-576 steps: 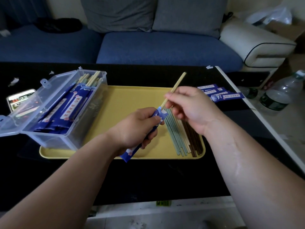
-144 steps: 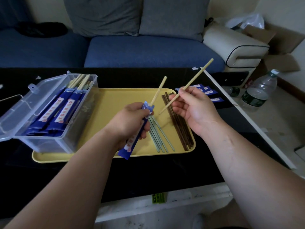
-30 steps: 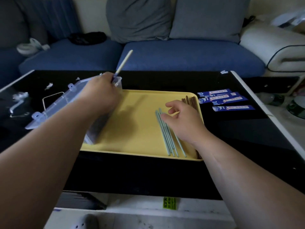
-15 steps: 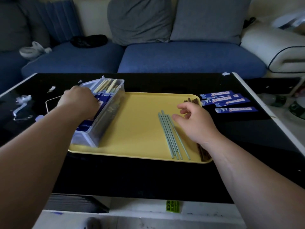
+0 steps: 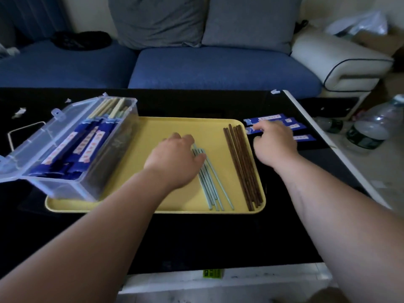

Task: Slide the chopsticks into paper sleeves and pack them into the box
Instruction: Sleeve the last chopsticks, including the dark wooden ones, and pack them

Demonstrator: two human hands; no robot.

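A yellow tray (image 5: 175, 127) lies on the black table. A clear plastic box (image 5: 109, 165) stands on its left end and holds several chopsticks in blue paper sleeves (image 5: 87, 143). Several pale green chopsticks (image 5: 213, 186) lie in the tray's middle. My left hand (image 5: 175, 158) rests palm down on their far ends, fingers touching them. Dark brown chopsticks (image 5: 242, 167) lie along the tray's right side. Empty blue sleeves (image 5: 269, 117) lie on the table just past the tray's right edge. My right hand (image 5: 275, 143) reaches over them, fingertips touching one.
The box's open lid (image 5: 32, 138) hangs out to the left over the table. Plastic water bottles (image 5: 371, 130) stand on the floor to the right of the table's white edge. A blue sofa (image 5: 218, 68) runs behind the table. Paper scraps (image 5: 19, 111) lie at far left.
My left hand has left the box and come right onto the green chopsticks. My right hand has moved right, off the tray, onto the loose sleeves.
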